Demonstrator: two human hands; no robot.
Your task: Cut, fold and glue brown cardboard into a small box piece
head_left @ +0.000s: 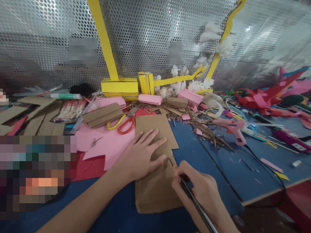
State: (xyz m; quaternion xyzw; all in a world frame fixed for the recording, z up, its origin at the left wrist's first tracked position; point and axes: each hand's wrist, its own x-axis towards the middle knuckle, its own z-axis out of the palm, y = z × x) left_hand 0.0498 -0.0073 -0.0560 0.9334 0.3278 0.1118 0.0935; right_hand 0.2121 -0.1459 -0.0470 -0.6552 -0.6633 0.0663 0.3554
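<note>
A piece of brown cardboard (pixel 155 200) lies on the blue table in front of me, with a notch in its right edge. My left hand (pixel 143 155) presses flat on it, fingers spread. In my right hand (pixel 198 187) is a dark, slim pen (pixel 199 207), gripped near its tip at the cardboard's right side. A short dark curved line shows on the cardboard between my two hands. The pen's tip is hidden by my fingers. Scissors (pixel 126 125) with one red and one yellow handle lie open just beyond my left hand, near pink paper (pixel 114 142).
A pink glue gun (pixel 239 129) with a black cord rests at the right. Brown scraps (pixel 206 129) and small boxes (pixel 104 115) line the back. Yellow cardboard shapes (pixel 120 86) stand by a perforated metal panel (pixel 145 32). Red paper (pixel 85 166) lies left.
</note>
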